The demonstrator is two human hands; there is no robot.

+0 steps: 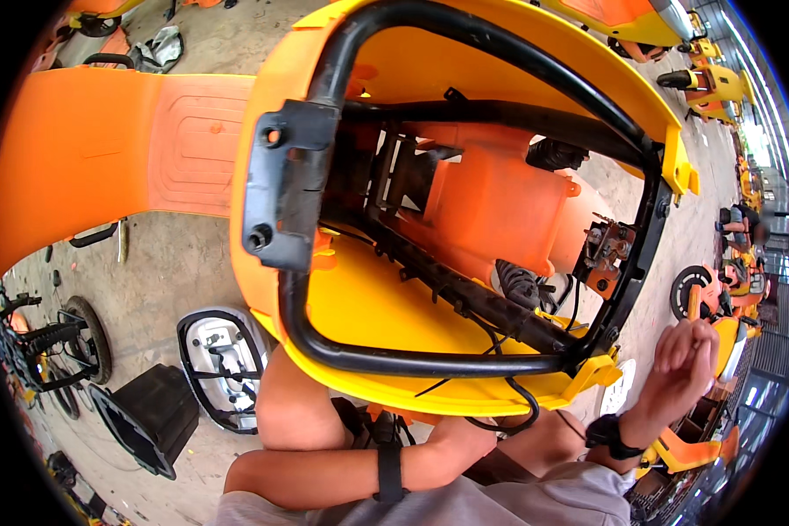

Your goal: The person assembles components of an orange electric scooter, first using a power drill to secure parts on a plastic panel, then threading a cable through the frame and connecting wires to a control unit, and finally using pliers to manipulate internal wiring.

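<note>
A scooter's rear body fills the middle: yellow side panels [359, 298] around a black tubular frame [438, 359], with no seat on top. Inside sits an orange plastic inner fender [500, 197]. My left hand [469, 443] reaches under the near yellow panel, beside a black cable loop [530, 412]; its fingers are hidden. Right of the panel, my right hand [685, 359] is raised with curled fingers. An orange-tan stick-like shape [694, 302] shows just above them; whether the hand holds it is unclear. A metal bracket with a latch-like part [607, 250] sits at the frame's right end.
The orange footboard [197, 145] extends left. On the concrete floor lie a black bin-shaped tub [149, 421] and a white-and-black seat-shaped part [223, 368]. A partly stripped vehicle with a wheel [88, 337] stands at left. More scooters [714, 92] and another person [743, 219] are at right.
</note>
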